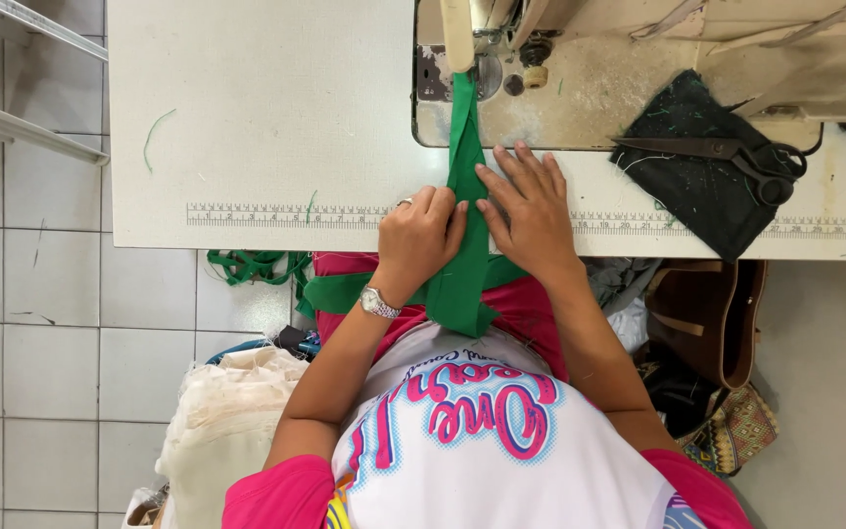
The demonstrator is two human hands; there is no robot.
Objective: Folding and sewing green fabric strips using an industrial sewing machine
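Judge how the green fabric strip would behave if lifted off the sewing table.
The green fabric strip is probably floppy: it drapes over the table edge and folds at the lap. Likely light, since both hands, left hand and right hand, flatten it with fingertips alone. It seems unlikely to roll.

The scene is lit brightly and evenly by soft, diffuse light; its source cannot be told. Only faint, short shadows are cast beneath the hands (pixel 482 220) on the pale table (pixel 247 127), and no hard glare is seen. Colours are rendered vividly. Focus is held sharp across the centre. Slight softening and mild wide-angle bending are noticed toward the edges, along the floor tiles (pixel 41 343).
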